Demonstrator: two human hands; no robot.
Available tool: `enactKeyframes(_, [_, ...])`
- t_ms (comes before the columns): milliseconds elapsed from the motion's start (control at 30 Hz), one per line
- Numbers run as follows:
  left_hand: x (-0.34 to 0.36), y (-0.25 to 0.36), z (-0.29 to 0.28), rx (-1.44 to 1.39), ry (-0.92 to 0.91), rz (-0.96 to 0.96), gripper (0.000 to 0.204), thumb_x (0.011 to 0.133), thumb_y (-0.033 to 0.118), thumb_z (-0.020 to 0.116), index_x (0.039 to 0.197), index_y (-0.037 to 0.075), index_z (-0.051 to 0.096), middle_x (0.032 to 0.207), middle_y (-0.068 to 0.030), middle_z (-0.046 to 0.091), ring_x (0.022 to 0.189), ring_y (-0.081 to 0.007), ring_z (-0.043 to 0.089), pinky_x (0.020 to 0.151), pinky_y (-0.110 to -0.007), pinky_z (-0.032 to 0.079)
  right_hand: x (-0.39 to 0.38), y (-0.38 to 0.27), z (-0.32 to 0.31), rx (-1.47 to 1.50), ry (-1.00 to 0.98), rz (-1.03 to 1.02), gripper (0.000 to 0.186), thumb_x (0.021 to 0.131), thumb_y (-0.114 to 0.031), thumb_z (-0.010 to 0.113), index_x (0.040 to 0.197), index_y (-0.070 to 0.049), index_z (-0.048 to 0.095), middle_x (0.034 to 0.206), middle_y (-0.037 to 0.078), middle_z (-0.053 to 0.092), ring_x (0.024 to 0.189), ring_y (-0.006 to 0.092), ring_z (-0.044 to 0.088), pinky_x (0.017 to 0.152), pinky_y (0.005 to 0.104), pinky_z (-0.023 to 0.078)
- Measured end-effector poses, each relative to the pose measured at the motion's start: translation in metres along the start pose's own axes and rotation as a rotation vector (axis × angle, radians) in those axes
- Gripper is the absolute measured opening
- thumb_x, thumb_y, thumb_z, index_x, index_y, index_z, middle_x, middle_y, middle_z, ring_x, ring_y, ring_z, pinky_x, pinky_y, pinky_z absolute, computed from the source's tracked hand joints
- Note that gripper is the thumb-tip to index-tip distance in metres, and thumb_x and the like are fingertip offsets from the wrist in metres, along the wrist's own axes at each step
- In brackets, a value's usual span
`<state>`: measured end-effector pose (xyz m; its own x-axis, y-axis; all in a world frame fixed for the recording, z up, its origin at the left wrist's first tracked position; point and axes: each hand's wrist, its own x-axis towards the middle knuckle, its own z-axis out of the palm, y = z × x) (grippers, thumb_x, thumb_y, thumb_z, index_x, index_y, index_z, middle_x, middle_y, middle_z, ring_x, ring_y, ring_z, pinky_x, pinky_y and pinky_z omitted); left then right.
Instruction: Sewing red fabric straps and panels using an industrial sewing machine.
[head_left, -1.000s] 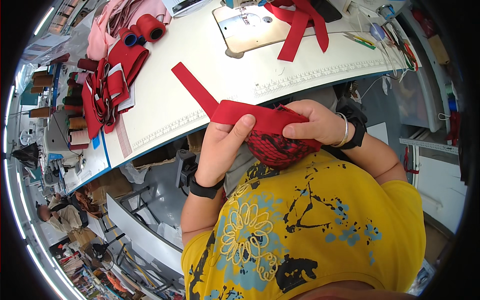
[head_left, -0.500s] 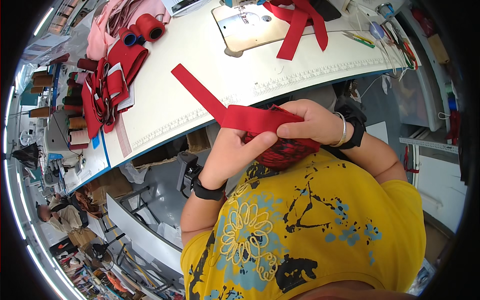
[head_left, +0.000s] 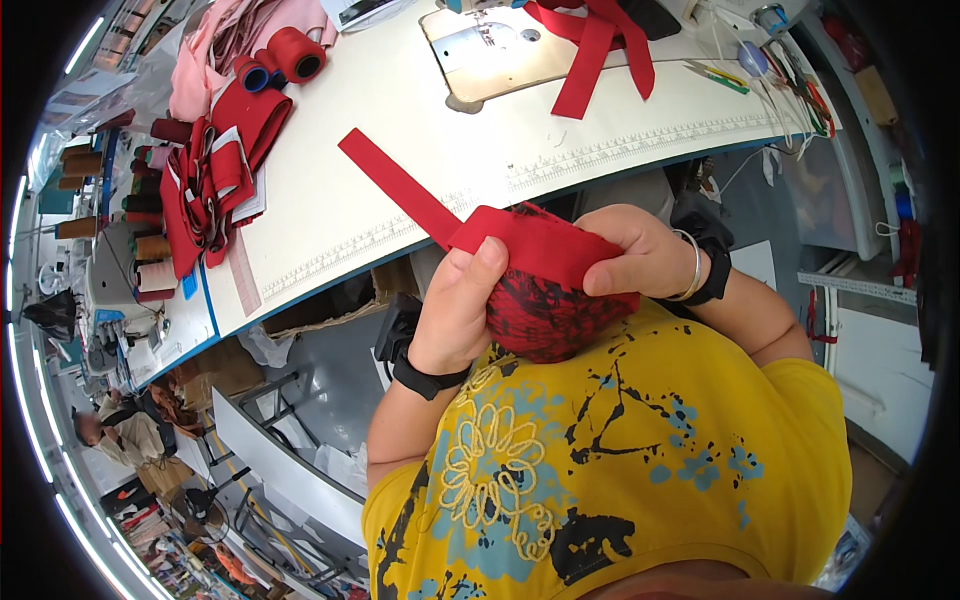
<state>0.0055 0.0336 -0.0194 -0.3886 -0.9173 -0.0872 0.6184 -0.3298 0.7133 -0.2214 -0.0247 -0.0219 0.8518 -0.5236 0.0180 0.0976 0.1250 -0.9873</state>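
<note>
Close to my chest, a rounded, cup-shaped piece of red fabric with black lace-like patterning (head_left: 555, 315) hangs between my hands. A plain red fabric strip (head_left: 545, 245) runs along its upper edge. Its loose end (head_left: 395, 190) stretches away to the far left over the table edge. My left hand (head_left: 450, 310) is closed on the piece's left side, thumb lying over the strip. At the right side, my right hand (head_left: 645, 255) pinches strip and piece together, thumb in front. The fingers behind the fabric are hidden.
Beyond my hands is a white table (head_left: 330, 180) with a ruler scale along its edge. A sewing machine's metal plate (head_left: 460, 65) lies at the back, red strips (head_left: 590, 65) beside it. Thread spools (head_left: 298, 55) and folded red fabric (head_left: 205, 190) sit left; snips (head_left: 718, 78) lie right.
My hands have moved apart, the left thumb shifting up onto the strip and the right hand slightly right. More of the patterned cup-shaped piece shows, lower and facing forward.
</note>
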Motion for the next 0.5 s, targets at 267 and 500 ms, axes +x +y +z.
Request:
enactKeyframes(267, [0.006, 0.02, -0.003, 0.255, -0.026, -0.011, 0.045, 0.093, 0.026, 0.068, 0.125, -0.002, 0.055, 0.119, -0.0085, 0.063, 0.11, -0.0158, 0.059, 0.097, -0.031, 0.046, 0.007, -0.003, 0.005, 0.225, 0.128, 0.04, 0.033, 0.096, -0.026, 0.066, 0.116, 0.0, 0.06, 0.103, 0.0, 0.063, 0.091, 0.0053, 0.053, 0.079, 0.0259, 0.048])
enactKeyframes(500, [0.013, 0.025, 0.004, 0.276, 0.179, 0.069, 0.037, 0.093, 0.006, 0.059, 0.128, -0.004, 0.051, 0.119, -0.0117, 0.063, 0.108, -0.0195, 0.062, 0.094, -0.033, 0.05, 0.015, -0.01, 0.009, -0.335, 0.531, -0.241, 0.027, 0.085, -0.016, 0.076, 0.102, -0.005, 0.059, 0.127, 0.01, 0.052, 0.11, 0.0158, 0.053, 0.088, 0.0291, 0.047])
